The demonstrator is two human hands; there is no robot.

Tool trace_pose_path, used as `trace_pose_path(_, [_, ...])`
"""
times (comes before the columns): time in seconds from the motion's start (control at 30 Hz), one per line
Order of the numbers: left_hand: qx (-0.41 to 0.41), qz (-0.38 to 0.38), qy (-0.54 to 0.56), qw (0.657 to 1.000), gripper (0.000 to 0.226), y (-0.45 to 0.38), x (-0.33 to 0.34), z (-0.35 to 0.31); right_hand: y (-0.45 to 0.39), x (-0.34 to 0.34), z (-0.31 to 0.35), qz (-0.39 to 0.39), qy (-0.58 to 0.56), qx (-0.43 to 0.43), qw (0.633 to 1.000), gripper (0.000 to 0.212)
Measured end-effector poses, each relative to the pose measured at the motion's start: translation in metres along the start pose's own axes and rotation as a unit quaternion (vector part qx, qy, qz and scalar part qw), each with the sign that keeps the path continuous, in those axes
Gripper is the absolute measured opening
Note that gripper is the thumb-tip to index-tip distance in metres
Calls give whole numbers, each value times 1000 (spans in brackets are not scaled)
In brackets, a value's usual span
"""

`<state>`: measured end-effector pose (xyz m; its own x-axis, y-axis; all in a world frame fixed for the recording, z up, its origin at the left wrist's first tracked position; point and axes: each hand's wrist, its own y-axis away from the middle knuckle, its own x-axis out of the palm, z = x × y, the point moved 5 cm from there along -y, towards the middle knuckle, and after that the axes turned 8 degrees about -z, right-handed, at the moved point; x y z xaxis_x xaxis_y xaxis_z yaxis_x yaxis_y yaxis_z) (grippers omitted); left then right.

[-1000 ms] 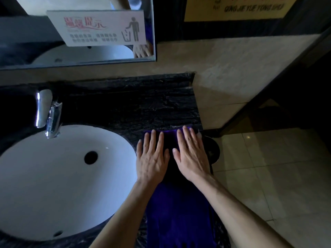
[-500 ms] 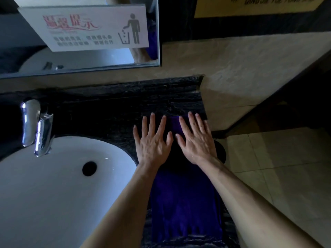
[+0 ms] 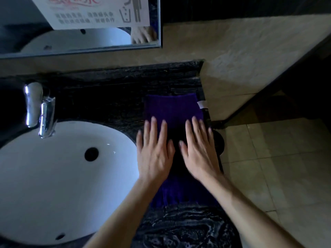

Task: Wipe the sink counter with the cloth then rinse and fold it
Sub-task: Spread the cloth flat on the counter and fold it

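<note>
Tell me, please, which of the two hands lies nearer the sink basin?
The left hand: it lies flat on the purple cloth right beside the white basin, while the right hand lies toward the counter's outer edge.

The sink basin [image 3: 59, 179] is set into the counter [image 3: 111, 97] at the left, with the faucet [image 3: 40, 109] on the counter at its far left edge and the drain hole [image 3: 91, 154] in the basin's far half. Right of the basin, the cloth [image 3: 172, 110] lies flat on the counter, running from near to far along the counter's right edge. The left hand [image 3: 154, 154] and right hand [image 3: 199, 153] rest side by side on the cloth's middle, left hand nearer the basin. Behind the counter, on the far wall, hangs the mirror [image 3: 80, 40], with a notice [image 3: 96, 13] stuck to it. The tiled floor [image 3: 279, 167] lies to the right, below the counter.
</note>
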<state>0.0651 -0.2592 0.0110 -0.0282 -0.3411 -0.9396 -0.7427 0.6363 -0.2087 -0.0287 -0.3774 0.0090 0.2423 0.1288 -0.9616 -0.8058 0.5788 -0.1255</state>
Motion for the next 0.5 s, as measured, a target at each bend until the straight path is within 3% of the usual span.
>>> trace_pose_path(0.17, [44, 72, -43, 996, 64, 116, 1, -2, 113, 5, -5, 26, 20, -60, 998, 71])
trace_pose_path(0.5, [19, 67, -48, 996, 67, 125, -7, -10, 121, 1, -11, 14, 50, -70, 996, 71])
